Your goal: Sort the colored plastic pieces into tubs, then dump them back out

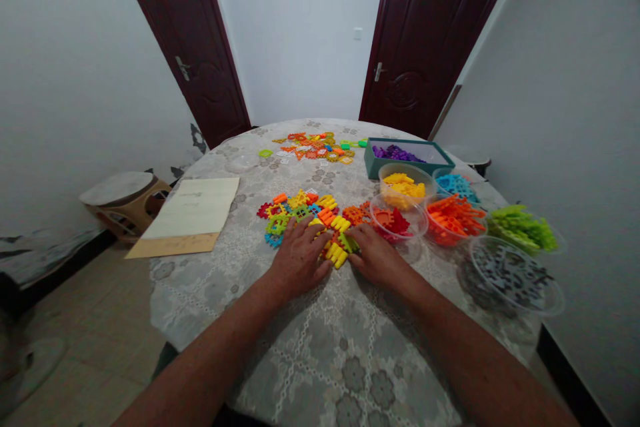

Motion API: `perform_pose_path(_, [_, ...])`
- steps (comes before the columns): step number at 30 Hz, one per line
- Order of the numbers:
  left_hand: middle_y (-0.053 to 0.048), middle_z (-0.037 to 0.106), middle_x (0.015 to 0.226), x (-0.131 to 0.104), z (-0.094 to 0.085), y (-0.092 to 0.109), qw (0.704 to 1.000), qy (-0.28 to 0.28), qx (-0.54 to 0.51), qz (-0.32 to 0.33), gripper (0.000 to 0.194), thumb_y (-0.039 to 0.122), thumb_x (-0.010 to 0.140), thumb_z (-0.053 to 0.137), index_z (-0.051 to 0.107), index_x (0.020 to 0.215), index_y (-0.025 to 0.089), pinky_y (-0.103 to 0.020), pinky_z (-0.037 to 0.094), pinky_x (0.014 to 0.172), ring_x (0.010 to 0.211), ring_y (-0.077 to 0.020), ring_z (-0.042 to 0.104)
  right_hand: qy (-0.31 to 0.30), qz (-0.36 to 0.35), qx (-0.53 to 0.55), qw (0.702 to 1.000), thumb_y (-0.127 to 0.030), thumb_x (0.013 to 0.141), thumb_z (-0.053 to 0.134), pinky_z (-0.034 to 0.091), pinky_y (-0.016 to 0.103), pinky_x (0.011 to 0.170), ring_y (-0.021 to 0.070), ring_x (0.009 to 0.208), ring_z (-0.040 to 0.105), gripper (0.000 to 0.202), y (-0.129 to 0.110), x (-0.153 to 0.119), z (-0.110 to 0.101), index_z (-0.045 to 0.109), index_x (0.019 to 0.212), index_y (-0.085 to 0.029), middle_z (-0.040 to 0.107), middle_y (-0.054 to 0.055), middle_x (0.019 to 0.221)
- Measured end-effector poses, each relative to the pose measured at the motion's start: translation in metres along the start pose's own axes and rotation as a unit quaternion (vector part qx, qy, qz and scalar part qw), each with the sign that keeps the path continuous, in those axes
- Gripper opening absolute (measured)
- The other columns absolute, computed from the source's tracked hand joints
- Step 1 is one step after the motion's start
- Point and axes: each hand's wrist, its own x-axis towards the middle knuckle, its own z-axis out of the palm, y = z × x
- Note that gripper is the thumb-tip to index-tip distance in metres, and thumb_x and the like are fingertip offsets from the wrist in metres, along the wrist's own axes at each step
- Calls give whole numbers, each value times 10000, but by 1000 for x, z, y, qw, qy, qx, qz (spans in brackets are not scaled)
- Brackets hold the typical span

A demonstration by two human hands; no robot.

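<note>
Landmark: teal box point(371, 163). Done so far, as judged from the layout: mostly single-colour pieces fill clear tubs point(556, 299) nearer and rightward of it; purple pieces point(397, 153) lie inside it. Remaining loose: a mixed pile point(287, 213), nearer and left of it, plus a far heap point(317, 147) to its left. Left hand point(299, 253) palm-down over the pile, fingers half spread; right hand point(373, 255) partly curled there; grips indeterminate. Plastic shapes: toothed gears, ribbed yellow bars point(337, 253).

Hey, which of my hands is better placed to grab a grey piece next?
Probably your right hand: it's nearer the grey pieces, out on your right side; the left hand is farther off.
</note>
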Motion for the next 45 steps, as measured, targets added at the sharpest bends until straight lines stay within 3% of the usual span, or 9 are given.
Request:
perform_pose_path(8, [-125,669,1436,-2,19,12,999,11,-31,2,386,403,890,763,700,1230,230,-678,246,1282,1468,-391,477,40,-7,-74,996,-193,1018,564,504,316,926,222,1052,637,169,0,5,10,667,1151,-175,672,121,1176])
perform_pose_path(14, [-123,695,1368,-7,16,1,996,75,-30,30,353,384,950,702,655,1255,213,-620,322,1268,1442,-365,514,60,29,-122,990,-194,1064,495,509,330,865,241,1000,650,184,-6,10,8,674,1100,-177,702,128,1089])
perform_pose_path(18, [-114,733,1258,-7,15,-6,991,123,-39,45,331,350,969,692,636,1267,216,-560,421,1207,1344,-327,588,102,2,-135,986,-172,1053,509,511,331,871,241,997,639,152,-10,9,5,659,1061,-195,695,119,1074])
perform_pose_path(24, [-98,748,1177,-5,19,-17,985,151,-56,56,294,336,998,649,633,1277,243,-494,534,1059,1157,-292,674,219,-11,23,975,-259,1096,441,499,308,843,198,902,649,198,-14,10,2,630,1063,-212,694,55,983])
perform_pose_path(30, [-97,721,1178,-4,20,-24,980,172,-74,72,303,239,1031,553,600,1329,259,-458,572,977,1084,-271,694,227,20,146,963,-311,1084,440,499,273,770,176,855,668,181,-17,10,-9,611,1099,-252,714,15,963])
perform_pose_path(34, [-96,701,1209,-2,15,-24,975,180,-105,71,335,210,1036,533,580,1363,264,-434,582,986,1098,-259,695,235,22,214,948,-341,1084,454,495,252,704,158,751,660,189,-17,8,-17,607,1142,-247,689,-19,832])
perform_pose_path(37, [-87,700,1212,-1,13,-26,974,191,-102,74,334,220,1034,549,581,1365,259,-418,585,981,1090,-254,696,264,11,228,937,-358,1077,474,500,254,693,146,681,655,205,-15,6,-32,607,1166,-231,668,-34,775])
perform_pose_path(40, [-87,702,1189,-1,12,-29,973,201,-91,72,317,252,1033,563,593,1348,251,-403,600,941,1062,-254,705,332,7,178,926,-379,1065,502,504,264,704,150,692,675,221,-9,-2,-62,622,1166,-223,703,-8,834])
perform_pose_path(45, [-101,718,1171,-2,16,-33,971,220,-69,60,332,301,1034,554,579,1359,237,-442,612,931,1030,-274,728,469,99,64,875,-426,1074,499,517,284,728,180,765,718,276,26,-42,-126,635,1213,-231,757,37,965])
